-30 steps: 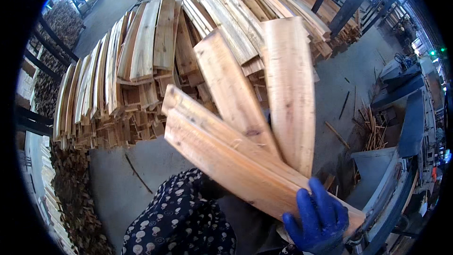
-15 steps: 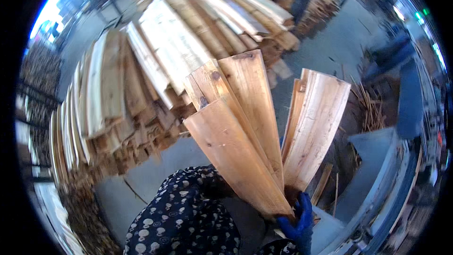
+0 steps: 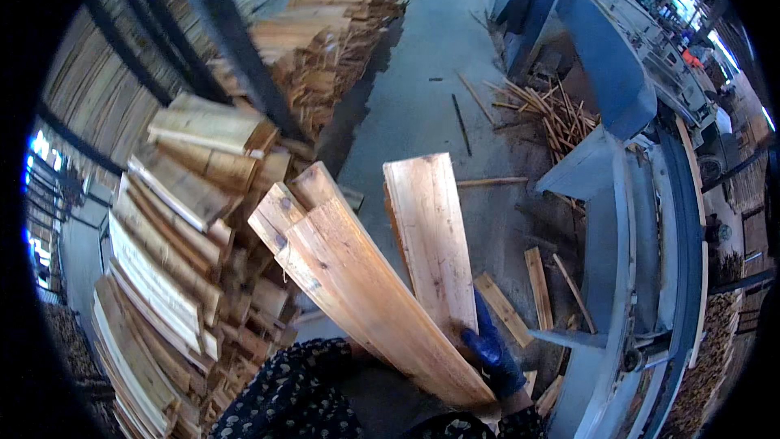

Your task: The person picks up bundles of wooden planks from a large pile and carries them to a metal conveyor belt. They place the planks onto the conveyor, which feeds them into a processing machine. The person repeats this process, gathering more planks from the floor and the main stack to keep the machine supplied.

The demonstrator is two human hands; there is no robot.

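My right hand (image 3: 491,354), in a blue glove, grips the near right end of a pale wooden board (image 3: 432,244). Another board's edge shows along that board's left side. To their left, a fanned group of reddish-brown wooden boards (image 3: 366,284) slants up and away, its near end close to my right wrist. From the lower left my left arm (image 3: 301,386), in a dark sleeve with light spots, reaches under the fanned boards. Those boards hide my left hand and its fingers.
A large stack of boards (image 3: 162,276) stands at the left beside dark metal posts (image 3: 236,41). On the right is a blue-grey machine (image 3: 609,219) with a long rail. Thin wood strips (image 3: 548,114) and short offcuts (image 3: 536,286) lie on the floor near it.
My view has swung to the right, so the stack now sits at the left and more floor and machine show. The fanned boards have drawn closer together; my right hand still grips boards.
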